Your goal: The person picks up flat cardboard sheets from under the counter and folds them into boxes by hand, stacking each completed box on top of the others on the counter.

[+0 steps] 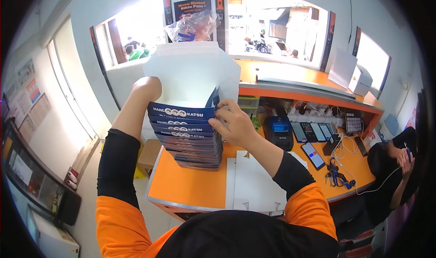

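A tall stack of navy-blue cardboard food boxes (188, 151) printed "MANG KATSU" stands on the orange counter. The top box (181, 111) has its white lid (190, 69) raised upright and its white inside showing. My left hand (150, 89) is at the box's left rear side, its fingers hidden by the cardboard. At the front right corner, my right hand (234, 123) grips the box's side wall and flap between bent fingers and thumb. Flat white cardboard sheets (259, 180) lie on the counter below my right forearm.
The orange counter (200, 190) carries a black printer (278, 133), several phones (313, 155), tangled white cables and keys on a blue lanyard (336, 174). A plastic bag (193, 28) is behind the lid. At right, a seated person's hand (404, 165) holds a cabled phone.
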